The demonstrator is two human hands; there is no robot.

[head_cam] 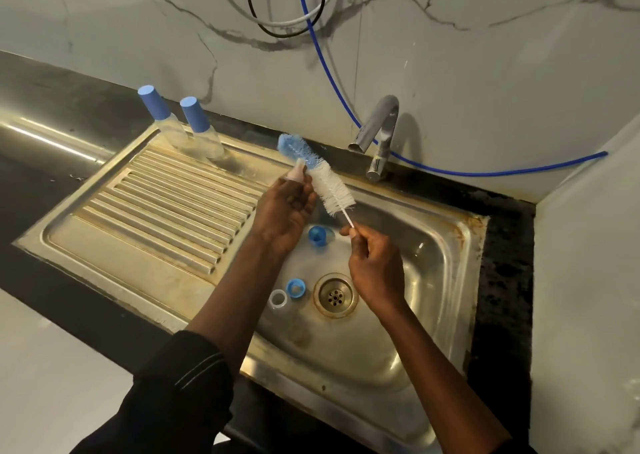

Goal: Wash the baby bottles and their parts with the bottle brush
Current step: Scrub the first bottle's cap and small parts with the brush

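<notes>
The left hand grips a translucent teat by its base, tip pointing up and away, which leaves the outside free for the bristles. The right hand pinches the thin wire stem of the bottle brush between thumb and fingertips. This light hold probably suits small twisting strokes better than a full fist would. The brush's white bristles lie against the teat and the left fingers, with its blue sponge tip reaching past them. Both are held above the left edge of the basin, so drips would fall into the sink and not onto the counter.

Two capped bottles stand upright at the far edge of the drainboard, well apart from the washing (whether finished or waiting, I cannot tell). In the basin a blue cap lies near the left wall. A blue ring and a clear ring sit just left of the drain, within easy reach. The tap at the far edge shows no running water.
</notes>
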